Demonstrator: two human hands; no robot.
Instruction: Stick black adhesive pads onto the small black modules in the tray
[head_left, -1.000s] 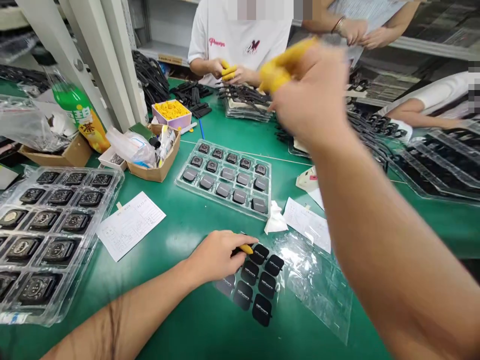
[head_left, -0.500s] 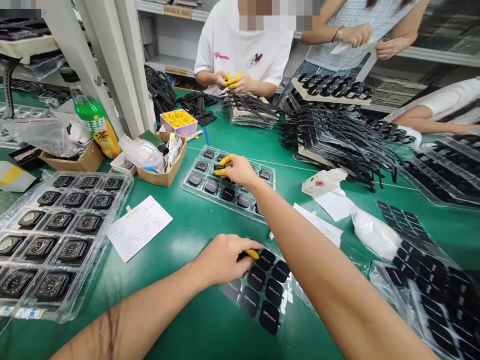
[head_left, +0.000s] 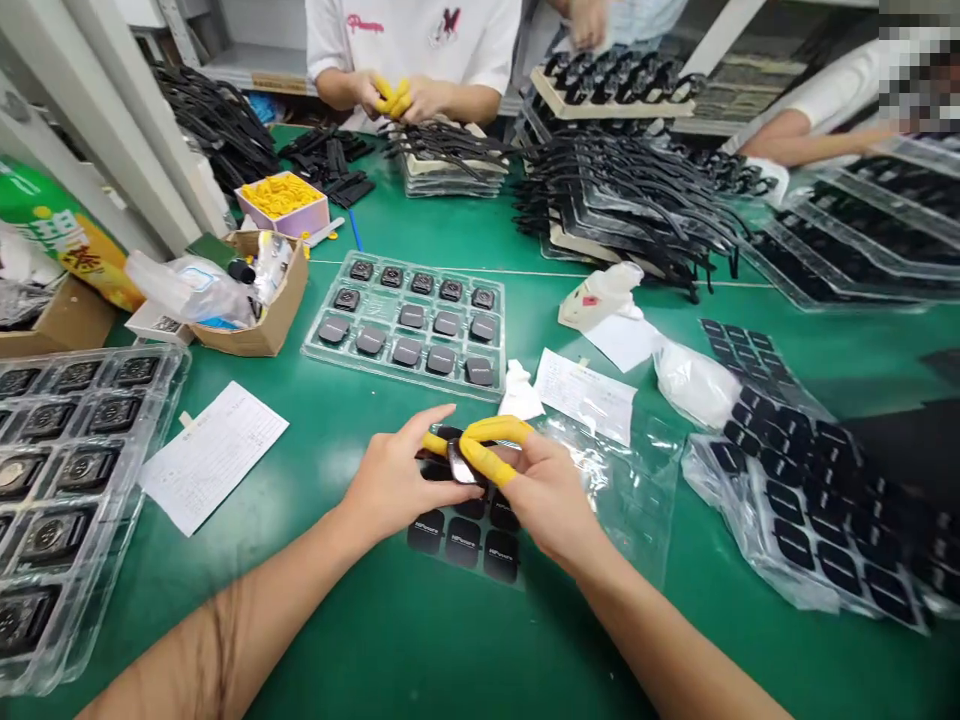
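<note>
Between my two hands is a black smartwatch case (head_left: 465, 464), its glossy side catching the light. My left hand (head_left: 405, 470) grips it from the left, with a yellow finger cot on one finger. My right hand (head_left: 536, 480) pinches it from the right with fingers in yellow cots. Under them lies a sheet of black square stickers (head_left: 463, 540) with white lettering, partly hidden by my hands. Beyond it stands a clear plastic tray (head_left: 405, 380) of watch cases; the front row and part of the middle row show lettered dark squares, and one middle-row pocket holds no case.
Another tray of watch cases (head_left: 90, 465) stands at left beside a paper form (head_left: 217, 455). Sticker sheets (head_left: 810, 500) and plastic film (head_left: 622, 480) lie at right. Stacked watch straps (head_left: 622, 200) and a box of yellow finger cots (head_left: 285, 200) are further back. Co-workers sit opposite.
My right hand has come back from the tray with a watch case. My left hand has left the sticker sheet's edge and now holds the case too. The view has shifted right and down.
</note>
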